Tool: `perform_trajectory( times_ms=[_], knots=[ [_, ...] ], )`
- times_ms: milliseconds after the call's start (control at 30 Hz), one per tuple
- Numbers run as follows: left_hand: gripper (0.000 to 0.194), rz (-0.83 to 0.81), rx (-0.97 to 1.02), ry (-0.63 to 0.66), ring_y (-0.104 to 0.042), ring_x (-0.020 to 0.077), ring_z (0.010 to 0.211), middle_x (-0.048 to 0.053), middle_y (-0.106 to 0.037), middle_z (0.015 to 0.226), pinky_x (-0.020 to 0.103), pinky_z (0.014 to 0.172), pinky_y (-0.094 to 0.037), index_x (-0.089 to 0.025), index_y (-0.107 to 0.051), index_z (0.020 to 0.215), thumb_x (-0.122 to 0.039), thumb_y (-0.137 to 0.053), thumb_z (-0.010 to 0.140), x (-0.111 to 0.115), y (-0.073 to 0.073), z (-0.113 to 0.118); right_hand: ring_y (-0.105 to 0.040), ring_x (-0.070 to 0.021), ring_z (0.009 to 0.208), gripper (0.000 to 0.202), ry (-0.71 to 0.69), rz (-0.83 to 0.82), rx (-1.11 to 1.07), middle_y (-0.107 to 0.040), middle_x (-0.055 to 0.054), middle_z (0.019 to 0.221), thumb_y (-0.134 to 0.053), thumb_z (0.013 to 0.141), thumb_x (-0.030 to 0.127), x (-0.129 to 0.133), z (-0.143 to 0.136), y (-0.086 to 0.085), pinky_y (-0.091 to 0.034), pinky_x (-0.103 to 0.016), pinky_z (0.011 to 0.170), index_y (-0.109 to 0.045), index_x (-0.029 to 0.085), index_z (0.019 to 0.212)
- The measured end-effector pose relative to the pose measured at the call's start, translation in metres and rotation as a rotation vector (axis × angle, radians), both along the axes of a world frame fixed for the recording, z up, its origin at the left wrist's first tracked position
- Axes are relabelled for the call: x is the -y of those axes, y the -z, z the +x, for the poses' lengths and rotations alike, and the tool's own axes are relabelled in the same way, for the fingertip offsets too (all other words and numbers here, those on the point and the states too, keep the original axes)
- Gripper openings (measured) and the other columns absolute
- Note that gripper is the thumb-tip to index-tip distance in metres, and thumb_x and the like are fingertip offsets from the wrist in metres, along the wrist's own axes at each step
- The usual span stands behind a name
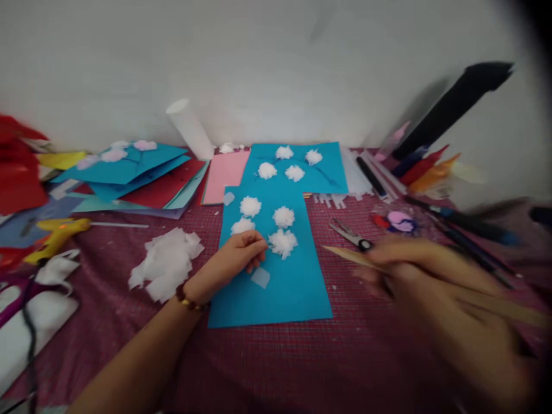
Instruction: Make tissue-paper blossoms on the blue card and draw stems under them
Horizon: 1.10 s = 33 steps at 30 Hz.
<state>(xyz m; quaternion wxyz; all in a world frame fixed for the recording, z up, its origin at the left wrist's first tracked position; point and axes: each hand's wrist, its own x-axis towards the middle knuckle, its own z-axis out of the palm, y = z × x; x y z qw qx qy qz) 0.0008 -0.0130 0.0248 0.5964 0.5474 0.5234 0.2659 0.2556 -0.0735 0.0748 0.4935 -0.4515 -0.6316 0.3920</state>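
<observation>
My left hand (244,252) is over a blue sheet of card (276,299), thumb and fingers pinched together close to a fluffy white paper flower (283,243). Whatever is between those fingertips is hidden. More white tufts sit higher on the card, one partly behind the hand, and a small white paper square (261,278) lies flat below it. My right hand (422,287), blurred by motion, grips a flat, pointed wooden stick (347,254) whose tip points left toward the card. A loose pile of white paper squares (166,261) lies left of my left hand.
Behind is another blue sheet (297,178) with white tufts. A yellow glue gun (58,234) and stacked coloured cards (142,178) lie left. Scissors (351,234) lie near my right hand, with pens and a leaning black object (452,109) beyond. A white roll (190,129) leans against the wall.
</observation>
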Motion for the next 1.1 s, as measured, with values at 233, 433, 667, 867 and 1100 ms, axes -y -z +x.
perform_trajectory(
  times_ms=[233, 433, 667, 867, 1100],
  knots=[
    [0.015, 0.149, -0.310, 0.289, -0.047, 0.0113, 0.058, -0.003, -0.050, 0.065, 0.023, 0.053, -0.036, -0.019, -0.053, 0.076, -0.031, -0.048, 0.084, -0.001, -0.004, -0.011, -0.065, -0.0139, 0.067, 0.011, 0.000, -0.318, -0.263, -0.071, -0.001, 0.078, -0.063, 0.085, 0.030, -0.048, -0.011, 0.049, -0.053, -0.027, 0.064, -0.065, 0.023, 0.092],
    [0.018, 0.182, -0.467, 0.454, -0.052, 0.0140, 0.068, -0.002, -0.056, 0.077, 0.024, 0.061, -0.038, -0.022, -0.057, 0.093, -0.020, -0.051, 0.076, -0.001, -0.008, -0.022, -0.067, -0.0156, 0.066, 0.011, -0.054, -0.415, -0.144, -0.072, -0.003, 0.074, -0.063, 0.082, 0.030, -0.041, -0.013, 0.063, -0.053, -0.026, 0.060, -0.066, 0.020, 0.085],
    [0.020, 0.170, -0.479, 0.458, -0.051, 0.0140, 0.064, -0.003, -0.052, 0.070, 0.024, 0.058, -0.036, -0.022, -0.056, 0.095, -0.019, -0.048, 0.077, -0.005, 0.001, -0.021, -0.063, -0.0159, 0.063, 0.011, -0.131, -0.249, 0.096, -0.069, -0.003, 0.068, -0.055, 0.079, 0.019, -0.044, -0.019, 0.063, -0.047, -0.026, 0.054, -0.066, 0.020, 0.076],
    [0.017, 0.158, -0.445, 0.440, -0.051, 0.0136, 0.064, -0.004, -0.053, 0.070, 0.024, 0.059, -0.038, -0.022, -0.056, 0.094, -0.023, -0.050, 0.078, -0.005, -0.001, -0.021, -0.062, -0.0162, 0.063, 0.015, -0.131, -0.199, 0.141, -0.069, -0.003, 0.067, -0.052, 0.080, 0.016, -0.045, -0.021, 0.063, -0.046, -0.027, 0.056, -0.065, 0.020, 0.074],
    [0.014, 0.166, -0.429, 0.447, -0.051, 0.0134, 0.063, -0.004, -0.053, 0.069, 0.023, 0.057, -0.037, -0.022, -0.056, 0.091, -0.027, -0.051, 0.079, -0.005, 0.000, -0.020, -0.065, -0.0167, 0.073, 0.015, -0.132, -0.173, 0.217, -0.071, -0.003, 0.076, -0.054, 0.083, 0.019, -0.044, -0.026, 0.066, -0.049, -0.028, 0.062, -0.069, 0.021, 0.085]
  ],
)
